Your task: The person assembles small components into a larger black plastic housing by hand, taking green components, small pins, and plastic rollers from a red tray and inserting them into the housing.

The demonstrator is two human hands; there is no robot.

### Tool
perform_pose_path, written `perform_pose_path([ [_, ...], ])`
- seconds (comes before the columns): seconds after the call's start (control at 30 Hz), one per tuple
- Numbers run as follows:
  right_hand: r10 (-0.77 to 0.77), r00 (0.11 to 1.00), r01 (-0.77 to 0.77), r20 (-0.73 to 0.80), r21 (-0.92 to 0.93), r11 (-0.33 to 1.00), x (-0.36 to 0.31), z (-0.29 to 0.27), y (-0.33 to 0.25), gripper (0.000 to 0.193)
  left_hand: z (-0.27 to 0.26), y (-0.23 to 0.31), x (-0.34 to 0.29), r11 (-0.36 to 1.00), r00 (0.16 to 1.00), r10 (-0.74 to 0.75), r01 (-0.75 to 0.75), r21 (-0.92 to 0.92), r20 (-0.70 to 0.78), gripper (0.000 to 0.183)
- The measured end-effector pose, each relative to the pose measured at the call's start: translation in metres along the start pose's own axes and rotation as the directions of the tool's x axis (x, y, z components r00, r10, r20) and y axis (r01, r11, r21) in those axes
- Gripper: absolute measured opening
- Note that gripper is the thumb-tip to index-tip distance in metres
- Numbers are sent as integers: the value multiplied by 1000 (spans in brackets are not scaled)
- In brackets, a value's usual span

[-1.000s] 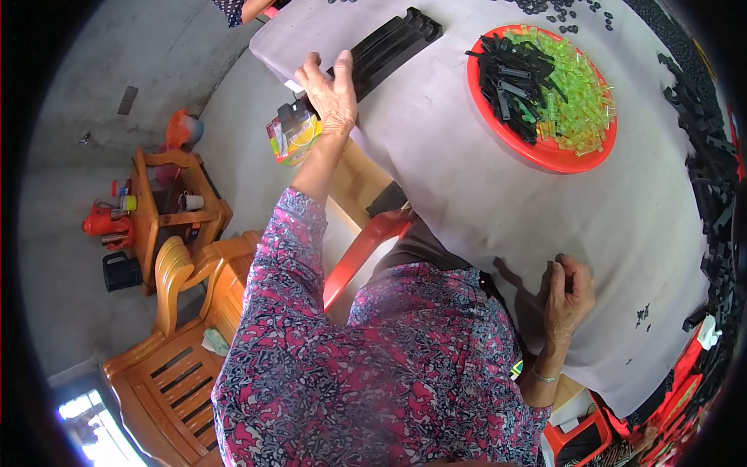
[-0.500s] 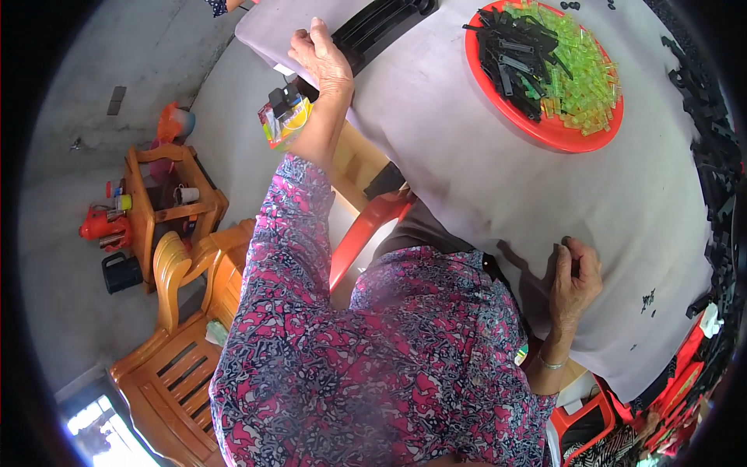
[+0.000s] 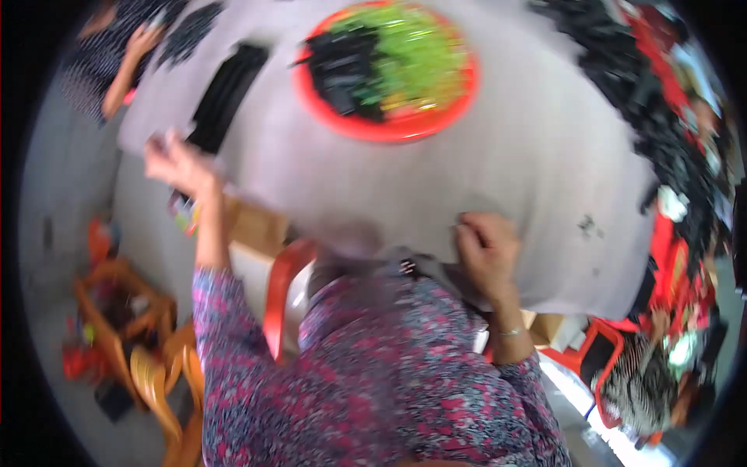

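Note:
My left hand (image 3: 183,167) is held at the left edge of the cloth-covered table, beside a long black stack of strips (image 3: 229,93). Motion smears its fingers, so what they hold, if anything, is unclear. Curled with thumb against fingers, my right hand (image 3: 490,247) rests over the near part of the table. A small dark spot shows at its fingertips, too blurred to name. Farther off stands a red round tray (image 3: 381,134), with thin black plastic pieces (image 3: 342,74) on its left and clear yellow-green pieces (image 3: 424,58) on its right.
A heap of black pieces (image 3: 615,86) runs along the table's right side. Another person's hand (image 3: 145,37) is at the far left, near more black pieces (image 3: 191,31). A red chair (image 3: 284,284) stands below the table edge. Another person in stripes (image 3: 642,381) sits lower right.
The view has swung, shifting the tray and table leftward in the picture. The other person at the far left now shows more fully. My right hand stays curled near the table's front.

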State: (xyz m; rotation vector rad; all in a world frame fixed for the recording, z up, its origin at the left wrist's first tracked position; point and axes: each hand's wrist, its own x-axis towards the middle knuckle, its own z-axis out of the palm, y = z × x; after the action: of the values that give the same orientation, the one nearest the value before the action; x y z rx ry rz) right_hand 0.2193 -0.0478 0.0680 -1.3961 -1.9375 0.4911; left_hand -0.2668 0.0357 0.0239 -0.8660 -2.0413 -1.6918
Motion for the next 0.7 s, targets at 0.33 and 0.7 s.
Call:
perform_pose_path([
  [0.33,381,924,-347,30,485,803,37,-54,47,8,-15,138,-130,881,468,459,-128,-456,755,8],
  [0.7,413,880,-331,-234,322,887,112,-91,144,17,-4,127,-129,880,481,312,179,-441,819,6],
])
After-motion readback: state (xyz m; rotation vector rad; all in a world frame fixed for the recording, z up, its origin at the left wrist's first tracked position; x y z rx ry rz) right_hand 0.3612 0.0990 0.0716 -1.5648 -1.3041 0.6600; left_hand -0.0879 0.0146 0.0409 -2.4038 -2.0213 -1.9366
